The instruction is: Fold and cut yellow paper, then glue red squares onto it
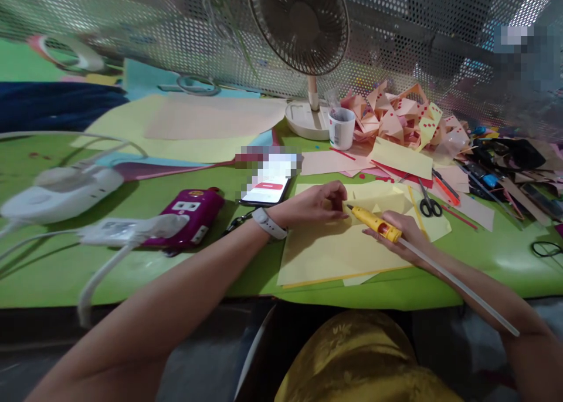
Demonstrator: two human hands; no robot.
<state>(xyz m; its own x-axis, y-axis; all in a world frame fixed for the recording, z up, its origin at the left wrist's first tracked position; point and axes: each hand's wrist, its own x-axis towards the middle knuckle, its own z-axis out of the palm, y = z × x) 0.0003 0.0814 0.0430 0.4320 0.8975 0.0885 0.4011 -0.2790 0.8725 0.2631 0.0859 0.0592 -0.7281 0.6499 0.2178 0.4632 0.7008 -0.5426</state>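
My right hand [402, 235] is wrapped round a yellow glue gun [373, 222], with a long whitish glue stick [457, 284] jutting from its back end. The gun's dark nozzle points left, close to the fingertips of my left hand [323, 202]. Those fingers are curled and pinch the edge of a small folded piece of pale yellow paper [380, 201]. Beneath both hands lie larger sheets of yellow paper [325, 261] on the green tabletop. Black-handled scissors [430, 207] rest just beyond my right hand.
Left of my forearm are a lit phone [269, 182], a purple power box [193, 214] with plugs, and a white power strip [61, 193]. A fan [303, 29], a paper cup [342, 129] and a heap of pink folded paper [396, 117] stand at the back. A cutter [446, 188] lies right.
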